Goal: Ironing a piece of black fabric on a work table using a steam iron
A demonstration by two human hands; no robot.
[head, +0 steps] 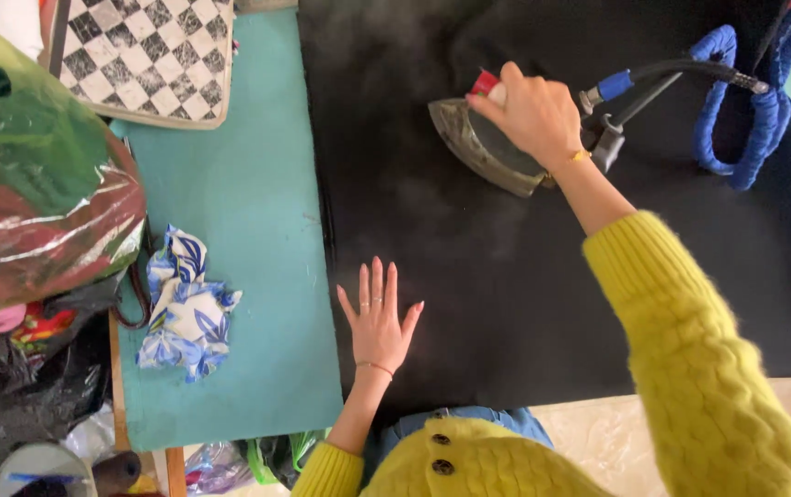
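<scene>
Two hands at work: right hand [534, 115] grips iron [483, 147] on black cloth [506, 276], far side. Left hand [379, 317] lies flat, fingers spread, empty, on cloth's near edge. Crumpled floral rag [184, 308] on teal counter [248, 202].

Grey steam iron [483, 147] flat on black cloth [506, 276], steaming

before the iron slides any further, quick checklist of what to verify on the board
1. Right hand grips the iron by its handle: ok.
2. Left hand lies flat on the black fabric, apart from the iron: ok.
3. Blue-wrapped hose lies behind the iron, not under it: ok.
4. Fabric free of creases near the iron: cannot tell, too dark.
5. Floral cloth sits on the teal pad, off the black fabric: ok.
</scene>
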